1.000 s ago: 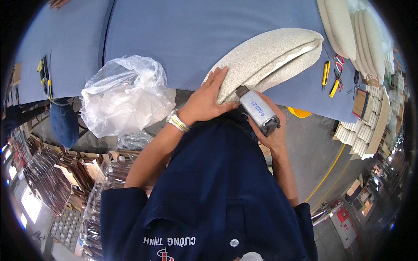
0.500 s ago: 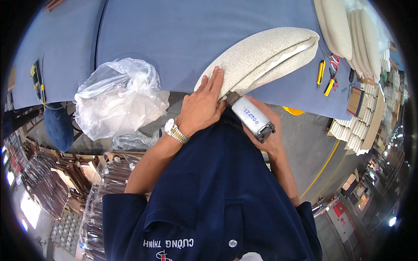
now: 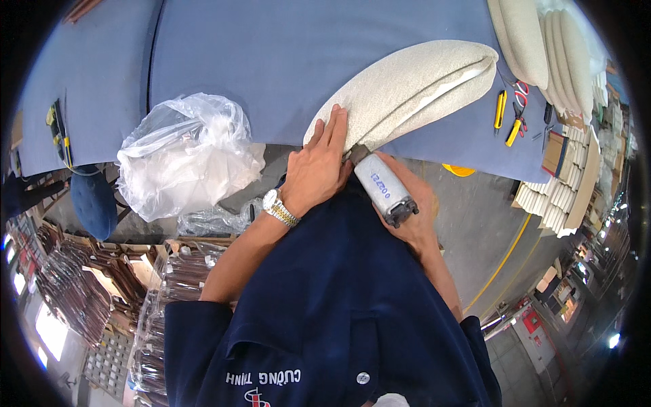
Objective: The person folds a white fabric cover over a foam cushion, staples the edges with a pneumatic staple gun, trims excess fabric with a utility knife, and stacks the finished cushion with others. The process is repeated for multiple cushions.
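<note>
Cushion work fills the middle of the view: a long beige upholstered cushion [image 3: 407,91] lies on the blue table [image 3: 271,61], running from the centre out toward two o'clock, its near end at the table's edge. The left hand [image 3: 319,169] lies flat with fingers spread on that near end, pressing the fabric and gripping nothing. The right hand [image 3: 410,210], at about three o'clock of the left one, has its grip closed around a grey staple gun [image 3: 383,190] whose nose touches the cushion's end. A crumpled clear plastic bag [image 3: 183,152] sits at nine o'clock. More beige cushions [image 3: 536,41] are stacked at one o'clock, with a yellow utility knife [image 3: 500,108] and red-handled scissors [image 3: 521,95] near them on the table.
</note>
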Demonstrator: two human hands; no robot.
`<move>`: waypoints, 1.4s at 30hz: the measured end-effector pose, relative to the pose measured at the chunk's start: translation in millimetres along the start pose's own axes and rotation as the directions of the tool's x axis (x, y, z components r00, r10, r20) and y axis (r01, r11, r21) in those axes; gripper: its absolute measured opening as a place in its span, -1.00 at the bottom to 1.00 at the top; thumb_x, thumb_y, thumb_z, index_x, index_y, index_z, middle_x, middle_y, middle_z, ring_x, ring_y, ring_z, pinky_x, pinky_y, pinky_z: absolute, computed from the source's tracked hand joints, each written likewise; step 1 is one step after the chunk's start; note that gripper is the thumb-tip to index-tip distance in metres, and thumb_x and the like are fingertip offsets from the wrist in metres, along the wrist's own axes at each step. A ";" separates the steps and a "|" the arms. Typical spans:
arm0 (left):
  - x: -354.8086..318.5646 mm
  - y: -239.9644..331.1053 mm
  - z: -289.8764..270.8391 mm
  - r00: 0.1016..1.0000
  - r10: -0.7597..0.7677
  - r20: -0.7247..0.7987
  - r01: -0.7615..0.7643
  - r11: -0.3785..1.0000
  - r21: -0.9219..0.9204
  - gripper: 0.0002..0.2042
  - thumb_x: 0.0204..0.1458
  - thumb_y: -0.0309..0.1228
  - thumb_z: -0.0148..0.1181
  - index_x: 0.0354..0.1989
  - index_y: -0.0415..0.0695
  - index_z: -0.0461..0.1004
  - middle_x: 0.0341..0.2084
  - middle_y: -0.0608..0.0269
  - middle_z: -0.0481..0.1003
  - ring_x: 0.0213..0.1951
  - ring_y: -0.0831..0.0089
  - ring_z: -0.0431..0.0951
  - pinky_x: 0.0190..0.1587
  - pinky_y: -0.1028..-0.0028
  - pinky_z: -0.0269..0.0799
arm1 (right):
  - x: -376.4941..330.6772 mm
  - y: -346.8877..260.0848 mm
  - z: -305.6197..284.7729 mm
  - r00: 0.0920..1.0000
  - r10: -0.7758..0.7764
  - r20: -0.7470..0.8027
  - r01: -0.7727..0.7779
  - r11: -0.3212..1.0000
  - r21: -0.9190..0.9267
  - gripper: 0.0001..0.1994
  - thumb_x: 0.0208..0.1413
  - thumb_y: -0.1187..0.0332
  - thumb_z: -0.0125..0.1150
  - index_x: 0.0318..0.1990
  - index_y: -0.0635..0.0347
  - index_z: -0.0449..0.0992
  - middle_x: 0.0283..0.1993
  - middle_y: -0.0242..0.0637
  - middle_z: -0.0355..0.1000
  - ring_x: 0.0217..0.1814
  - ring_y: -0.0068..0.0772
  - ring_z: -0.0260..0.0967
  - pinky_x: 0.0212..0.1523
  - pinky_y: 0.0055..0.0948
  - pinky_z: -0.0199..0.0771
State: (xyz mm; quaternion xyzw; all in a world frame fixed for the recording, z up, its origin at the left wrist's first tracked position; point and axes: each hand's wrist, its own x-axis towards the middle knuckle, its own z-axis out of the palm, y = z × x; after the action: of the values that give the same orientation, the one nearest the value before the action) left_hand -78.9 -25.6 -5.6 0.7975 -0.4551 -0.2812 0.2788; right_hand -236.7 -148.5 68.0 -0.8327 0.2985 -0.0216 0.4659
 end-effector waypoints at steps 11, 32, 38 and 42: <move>-6.9 1.7 9.4 0.999 0.002 -0.041 0.000 0.999 0.050 -0.10 -0.03 -0.52 0.25 0.52 -0.29 -0.07 0.50 -0.13 0.11 0.34 -0.20 0.36 -0.06 0.09 0.67 | 4.0 -0.1 -2.9 0.991 0.025 0.129 -0.030 0.999 0.037 -0.40 -0.07 0.39 0.41 0.22 0.22 0.49 0.09 0.02 0.58 0.12 0.04 0.58 0.12 -0.24 0.55; -23.7 29.9 46.4 0.815 -0.467 -0.343 0.423 0.884 -0.199 0.13 -0.17 0.01 0.54 0.46 -0.43 0.03 0.38 -0.32 0.25 0.42 -0.10 0.28 0.32 0.13 0.38 | -3.3 254.4 -166.1 0.914 0.302 -0.272 -0.379 0.875 -0.302 -0.30 -0.09 0.40 0.56 0.28 0.31 0.43 0.15 0.04 0.54 0.16 -0.04 0.52 0.17 -0.19 0.49; -32.1 49.4 84.1 0.661 -0.652 -0.372 0.483 0.749 -0.454 0.20 -0.21 -0.08 0.60 0.49 -0.44 -0.07 0.41 -0.39 0.16 0.47 -0.15 0.16 0.42 0.14 0.24 | 75.8 357.5 -229.7 0.967 -0.123 -0.225 -0.033 0.811 -0.584 -0.38 0.09 0.30 0.39 0.32 0.29 0.41 0.21 0.07 0.48 0.24 0.13 0.44 0.25 -0.12 0.42; -44.9 62.0 102.5 0.584 -0.759 -0.289 0.500 0.617 -0.608 0.25 -0.25 -0.19 0.64 0.52 -0.42 -0.17 0.44 -0.35 0.13 0.46 -0.09 0.20 0.44 0.19 0.20 | 155.6 308.7 -243.9 0.962 0.198 -0.187 -0.187 0.979 0.076 -0.52 0.46 0.15 -0.01 0.36 0.30 0.40 0.35 0.00 0.39 0.32 -0.15 0.40 0.31 -0.24 0.37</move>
State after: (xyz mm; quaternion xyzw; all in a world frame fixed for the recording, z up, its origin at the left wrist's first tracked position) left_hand -205.4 -32.0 -23.7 0.8605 0.0452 -0.2359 0.4492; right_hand -332.9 -534.8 -75.4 -0.7798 0.4214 -0.0656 0.4583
